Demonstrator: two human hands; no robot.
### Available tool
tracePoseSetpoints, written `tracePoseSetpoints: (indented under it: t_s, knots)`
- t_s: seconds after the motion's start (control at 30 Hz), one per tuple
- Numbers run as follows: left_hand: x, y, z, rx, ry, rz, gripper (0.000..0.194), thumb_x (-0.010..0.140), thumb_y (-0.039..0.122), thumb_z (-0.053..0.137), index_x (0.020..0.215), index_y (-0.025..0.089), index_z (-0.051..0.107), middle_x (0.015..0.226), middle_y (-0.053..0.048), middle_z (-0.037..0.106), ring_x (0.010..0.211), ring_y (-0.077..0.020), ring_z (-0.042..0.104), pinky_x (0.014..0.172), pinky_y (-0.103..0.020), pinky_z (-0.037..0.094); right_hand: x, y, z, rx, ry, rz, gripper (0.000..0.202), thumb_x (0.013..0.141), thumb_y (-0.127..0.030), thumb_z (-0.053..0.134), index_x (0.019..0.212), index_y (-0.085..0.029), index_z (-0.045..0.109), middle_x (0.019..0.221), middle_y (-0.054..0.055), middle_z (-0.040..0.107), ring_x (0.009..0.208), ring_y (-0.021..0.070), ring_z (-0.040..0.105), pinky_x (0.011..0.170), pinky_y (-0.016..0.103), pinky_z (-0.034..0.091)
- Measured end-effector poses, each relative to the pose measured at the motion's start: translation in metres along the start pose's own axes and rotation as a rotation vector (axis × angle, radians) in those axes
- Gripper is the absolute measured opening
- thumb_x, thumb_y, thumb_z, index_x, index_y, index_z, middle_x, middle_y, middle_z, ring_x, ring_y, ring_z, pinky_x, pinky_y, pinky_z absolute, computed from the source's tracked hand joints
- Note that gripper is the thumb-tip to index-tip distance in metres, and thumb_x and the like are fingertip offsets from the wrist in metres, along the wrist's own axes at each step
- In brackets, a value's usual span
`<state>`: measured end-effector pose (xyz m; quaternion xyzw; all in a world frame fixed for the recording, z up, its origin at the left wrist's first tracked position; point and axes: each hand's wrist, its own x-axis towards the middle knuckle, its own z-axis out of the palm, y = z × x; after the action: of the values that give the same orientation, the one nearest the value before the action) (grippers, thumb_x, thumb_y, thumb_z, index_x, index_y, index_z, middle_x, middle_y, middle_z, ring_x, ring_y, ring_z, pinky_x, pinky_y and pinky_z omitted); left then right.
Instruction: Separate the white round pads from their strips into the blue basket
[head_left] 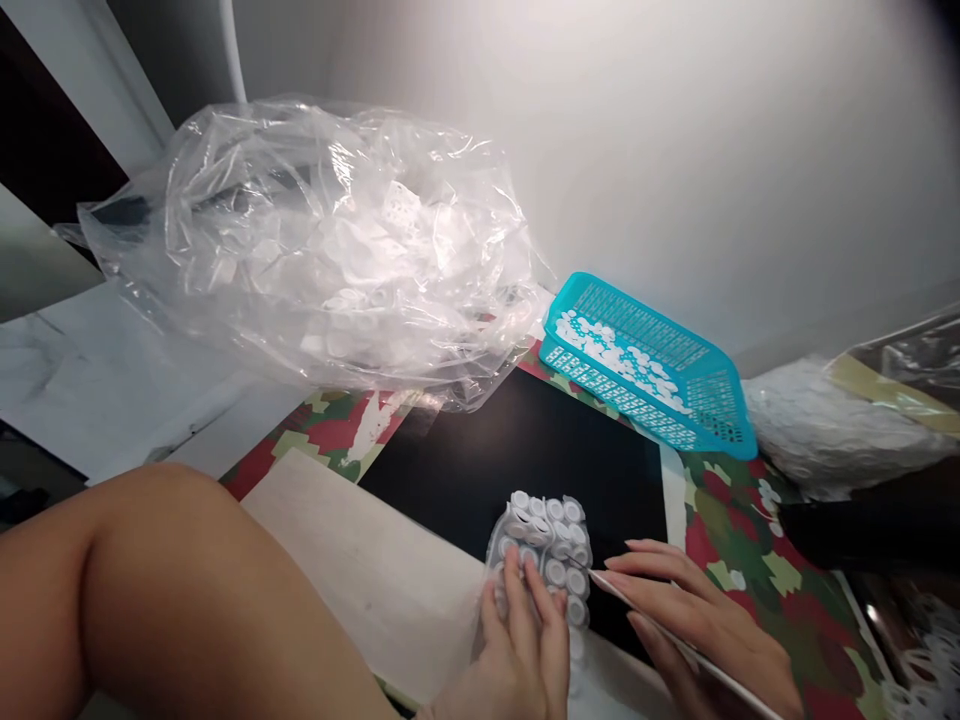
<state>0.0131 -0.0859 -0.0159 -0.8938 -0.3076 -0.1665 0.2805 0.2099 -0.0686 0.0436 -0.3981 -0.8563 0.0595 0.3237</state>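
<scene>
A sheet of round white ring-shaped pieces (556, 530) lies at the lower centre, partly over a black mat (457, 450). The fingers of my left hand (521, 635) rest spread on its left part and cover some of the rings. To the right, my right hand (697, 615) grips a thin pale tool (694, 655) between thumb and fingers. The tool's tip reaches the right side of the sheet, among the rings. Whether the tip touches a ring is too small to tell.
A big clear plastic bag (322, 250) of white pieces stands at the back left. Behind the mat is a turquoise basket (720, 400) with small white discs. Another filled bag (840, 430) lies at the right. Beige paper (360, 560) and a camouflage-patterned cloth (720, 500) cover parts of the table.
</scene>
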Motion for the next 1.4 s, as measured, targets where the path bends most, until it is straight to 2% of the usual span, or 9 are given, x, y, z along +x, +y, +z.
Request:
tracePoseSetpoints:
  t_s: [0.17, 0.3, 0.5, 0.7, 0.87, 1.03, 1.13, 1.3, 1.4]
  knots:
    - [0.000, 0.002, -0.004, -0.002, -0.040, 0.040, 0.052, 0.088, 0.049, 0.047, 0.119, 0.009, 0.058, 0.135, -0.025, 0.041, 0.097, -0.0383, 0.062, 0.069, -0.044, 0.049, -0.020, 0.010, -0.003, -0.081, -0.078, -0.080, 0.034, 0.078, -0.005, 0.061, 0.110, -0.017, 0.064, 0.086, 0.003, 0.073, 0.091, 0.0204, 0.067, 0.088, 0.039, 0.054]
    - [0.000, 0.003, -0.005, 0.018, -0.021, 0.036, 0.058, 0.089, 0.052, 0.043, 0.120, 0.006, 0.057, 0.132, -0.028, 0.045, 0.096, -0.0388, 0.063, 0.071, -0.047, 0.051, -0.021, 0.014, -0.002, -0.127, -0.139, -0.146, 0.034, 0.080, -0.009, 0.063, 0.113, -0.017, 0.063, 0.088, 0.002, 0.074, 0.091, 0.0190, 0.067, 0.092, 0.039, 0.052]
    - [0.001, 0.000, -0.007, 0.004, -0.061, 0.078, 0.054, 0.089, 0.050, 0.045, 0.119, 0.006, 0.057, 0.133, -0.028, 0.045, 0.095, -0.0393, 0.063, 0.070, -0.047, 0.051, -0.015, 0.011, -0.004, -0.167, -0.161, -0.168, 0.032, 0.083, -0.011, 0.061, 0.115, -0.014, 0.061, 0.092, 0.005, 0.074, 0.096, 0.0190, 0.066, 0.096, 0.039, 0.049]
    - [0.001, -0.001, -0.006, 0.039, -0.020, 0.073, 0.062, 0.088, 0.055, 0.043, 0.122, 0.004, 0.055, 0.130, -0.029, 0.047, 0.094, -0.0395, 0.064, 0.069, -0.046, 0.052, -0.020, 0.010, -0.009, -0.294, -0.301, -0.234, 0.035, 0.093, -0.015, 0.045, 0.127, -0.014, 0.054, 0.111, 0.007, 0.068, 0.109, 0.0211, 0.060, 0.100, 0.041, 0.045]
    - [0.000, -0.001, -0.005, 0.051, -0.033, 0.096, 0.063, 0.087, 0.056, 0.043, 0.121, 0.005, 0.056, 0.131, -0.028, 0.047, 0.095, -0.0400, 0.063, 0.068, -0.047, 0.052, -0.021, 0.007, -0.001, -0.371, -0.202, -0.144, 0.041, 0.089, -0.010, 0.046, 0.129, -0.014, 0.053, 0.115, 0.009, 0.066, 0.104, 0.0238, 0.062, 0.085, 0.037, 0.050]
    - [0.001, 0.004, -0.003, 0.028, -0.003, 0.044, 0.049, 0.088, 0.048, 0.048, 0.113, 0.008, 0.061, 0.131, -0.024, 0.048, 0.094, -0.0394, 0.064, 0.065, -0.046, 0.053, -0.022, 0.006, -0.005, -0.019, -0.070, 0.038, 0.034, 0.083, -0.005, 0.053, 0.113, -0.018, 0.062, 0.087, 0.005, 0.072, 0.083, 0.0184, 0.066, 0.068, 0.027, 0.054]
    - [0.004, 0.006, -0.003, 0.011, 0.017, 0.009, 0.033, 0.087, 0.037, 0.053, 0.109, 0.014, 0.062, 0.135, -0.018, 0.046, 0.091, -0.0373, 0.066, 0.062, -0.044, 0.055, -0.028, 0.008, -0.014, 0.108, -0.021, 0.164, 0.030, 0.083, -0.006, 0.049, 0.107, -0.018, 0.063, 0.086, 0.005, 0.070, 0.084, 0.0187, 0.066, 0.067, 0.026, 0.055]
    - [0.007, 0.002, -0.005, -0.037, -0.004, 0.064, 0.023, 0.090, 0.034, 0.049, 0.098, 0.015, 0.060, 0.133, -0.017, 0.049, 0.087, -0.0364, 0.067, 0.055, -0.041, 0.056, -0.039, 0.013, -0.015, 0.015, -0.114, 0.064, 0.036, 0.080, -0.005, 0.056, 0.113, -0.018, 0.063, 0.089, 0.004, 0.072, 0.084, 0.0179, 0.067, 0.070, 0.022, 0.057]
    - [0.007, -0.003, -0.008, -0.039, -0.030, 0.130, 0.023, 0.091, 0.033, 0.048, 0.100, 0.014, 0.058, 0.133, -0.019, 0.049, 0.086, -0.0359, 0.068, 0.051, -0.037, 0.055, -0.042, 0.010, -0.007, 0.014, -0.064, 0.074, 0.035, 0.083, -0.007, 0.056, 0.115, -0.019, 0.063, 0.093, 0.005, 0.072, 0.089, 0.0185, 0.067, 0.073, 0.023, 0.058]
